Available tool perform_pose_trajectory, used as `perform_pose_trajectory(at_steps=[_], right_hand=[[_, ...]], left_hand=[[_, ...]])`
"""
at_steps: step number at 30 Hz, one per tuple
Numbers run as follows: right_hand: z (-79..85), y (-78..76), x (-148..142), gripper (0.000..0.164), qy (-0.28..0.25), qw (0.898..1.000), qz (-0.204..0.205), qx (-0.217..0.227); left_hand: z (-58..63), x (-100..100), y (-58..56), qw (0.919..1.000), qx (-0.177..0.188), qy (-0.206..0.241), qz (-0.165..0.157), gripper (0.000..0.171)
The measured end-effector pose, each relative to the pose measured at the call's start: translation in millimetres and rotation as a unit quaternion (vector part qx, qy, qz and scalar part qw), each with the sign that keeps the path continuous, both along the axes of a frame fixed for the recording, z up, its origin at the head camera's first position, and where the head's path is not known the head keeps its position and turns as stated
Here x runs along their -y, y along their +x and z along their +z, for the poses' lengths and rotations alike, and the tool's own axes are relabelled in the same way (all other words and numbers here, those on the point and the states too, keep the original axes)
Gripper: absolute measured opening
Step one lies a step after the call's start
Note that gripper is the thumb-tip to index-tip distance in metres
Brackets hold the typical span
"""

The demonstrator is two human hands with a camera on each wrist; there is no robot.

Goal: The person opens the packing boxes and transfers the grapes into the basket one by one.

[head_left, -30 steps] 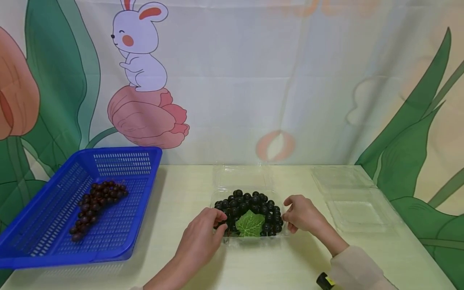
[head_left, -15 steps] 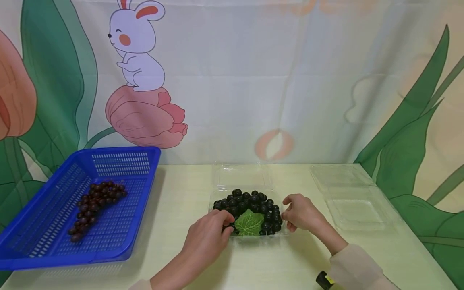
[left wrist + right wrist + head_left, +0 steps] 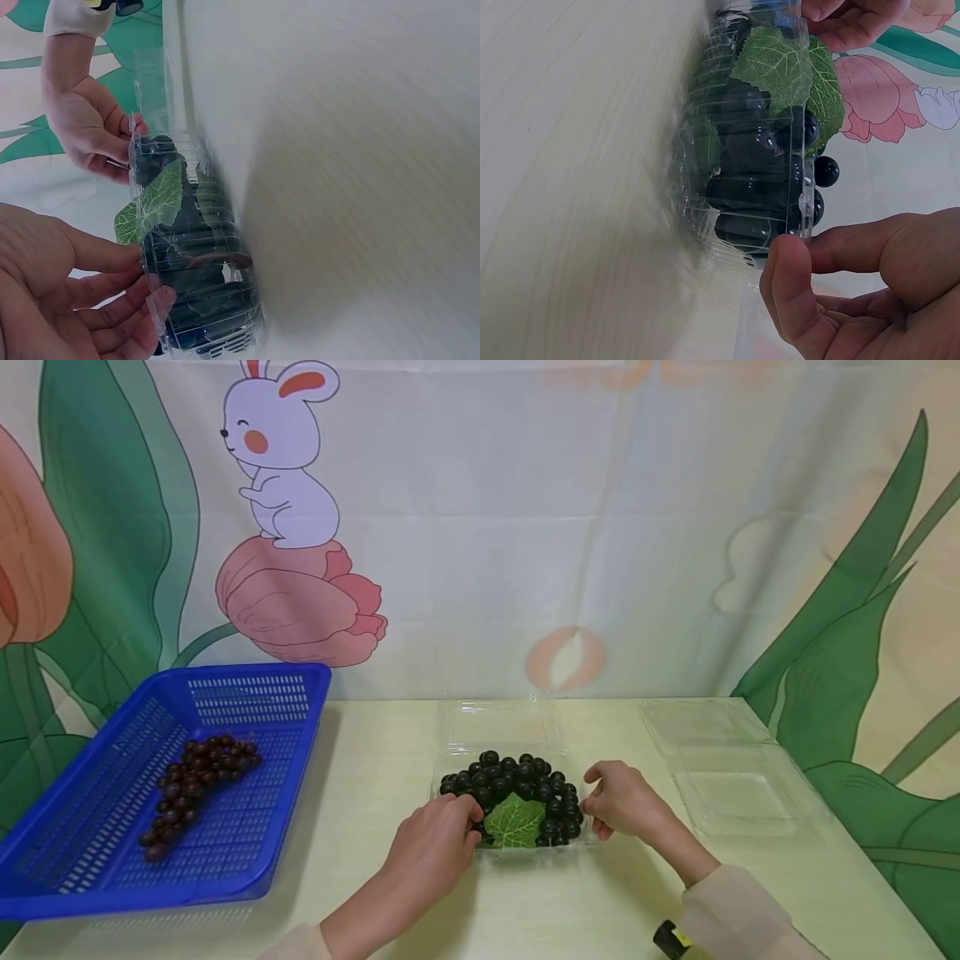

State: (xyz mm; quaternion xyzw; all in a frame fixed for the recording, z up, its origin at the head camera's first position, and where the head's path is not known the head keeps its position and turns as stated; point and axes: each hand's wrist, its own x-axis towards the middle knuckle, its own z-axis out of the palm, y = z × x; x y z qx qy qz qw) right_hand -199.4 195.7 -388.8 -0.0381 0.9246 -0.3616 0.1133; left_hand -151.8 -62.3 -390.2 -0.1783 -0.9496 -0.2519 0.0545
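Note:
A clear plastic clamshell box stands on the table with its lid folded back, holding a bunch of dark grapes. On the front of the bunch lies a green leaf. My left hand pinches at the grapes inside the left front corner, thumb and index tips close together beside the leaf. In the left wrist view, its other fingers reach over the rim. My right hand holds the right rim between thumb and index finger; the grapes there rise slightly above the edge.
At the left, a blue plastic basket holds a bunch of reddish-brown grapes. Another clear clamshell lies spread out on the right. A small black cylinder with a yellow label sits beside the right sleeve. A printed curtain hangs behind the table.
My left hand has shifted right and inward over the grapes, nearer the leaf, and its thumb and index finger have drawn together. The right hand keeps its place on the rim.

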Motion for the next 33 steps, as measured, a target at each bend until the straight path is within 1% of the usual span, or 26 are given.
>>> perform_pose_trajectory(at_steps=[5,9,13,15,20,22,24,26,30,33], right_hand=[[-0.3,-0.6,0,0.043,0.0,1.0,-0.001,0.0],[0.0,-0.8,0,0.042,-0.001,1.0,0.004,-0.003],[0.1,-0.8,0,0.043,-0.003,1.0,0.007,-0.006],[0.3,-0.7,0,0.043,-0.002,1.0,0.01,-0.007],[1.0,-0.5,1,0.043,0.0,1.0,0.014,-0.009],[1.0,-0.3,1,0.043,0.0,1.0,0.014,-0.008],[0.9,-0.2,1,0.043,-0.001,1.0,0.014,-0.008],[1.1,0.0,1,0.043,-0.001,1.0,0.015,-0.008],[1.1,0.3,0,0.042,-0.002,1.0,0.017,-0.007],[0.4,0.3,-1,0.042,-0.005,1.0,0.016,-0.004]], left_hand=[[-0.6,-2,-2.5,0.9998,0.004,-0.017,-0.004,0.015],[0.8,-4,-4.8,0.9991,0.01,-0.042,-0.004,0.013],[1.7,-7,-6.4,0.9983,0.006,-0.058,-0.006,0.014],[1.6,-8,-7.2,0.998,0.002,-0.063,-0.003,0.015],[0.8,-12,-10.6,0.9969,0.01,-0.076,0.013,0.027],[0.0,-14,-11.8,0.9963,0.011,-0.083,0.019,0.028],[-1.4,-16,-12.2,0.9957,0.001,-0.091,0.021,0.027],[-3.6,-17,-11.7,0.9946,-0.019,-0.1,0.021,0.029],[-8.8,-20,-10.1,0.9894,-0.073,-0.124,0.018,0.041],[-11.6,-22,-9.1,0.9861,-0.096,-0.134,0.021,0.051]])
